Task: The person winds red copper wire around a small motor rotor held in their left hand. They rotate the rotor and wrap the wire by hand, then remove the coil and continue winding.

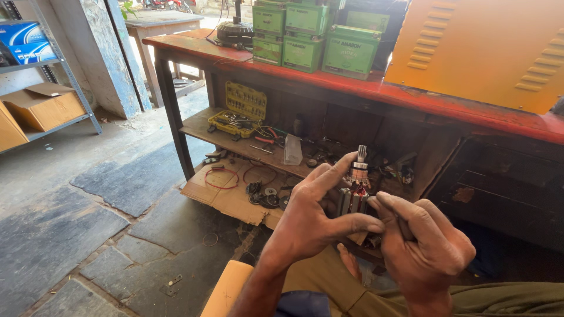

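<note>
Low in the middle of the frame, the left hand [308, 220] and the right hand [426, 246] meet around a small motor armature [354, 191], which stands upright between them with its shaft tip pointing up. The left fingers [335, 173] are curled about the armature, forefinger laid along its upper part and thumb pressed across its lower part, so they pinch it. The right fingers [405, 208] are bent together and rest against the armature's right side; whether they grip it or only touch it cannot be told. Behind the hands, across the upper half of the frame, runs a red worktop [411, 97] bearing a stack of green boxes [320, 38], with a yellow louvred metal cover [487, 47] at the upper right. Under the worktop, a wooden shelf [200, 126] carries an open yellow tool case [241, 111] and loose tools. At centre left, a sheet of cardboard [226, 194] lies on the stone floor [76, 223] with loops of red wire [220, 176] on it. At the far left, a metal rack [70, 82] holds brown cartons [44, 105].
</note>
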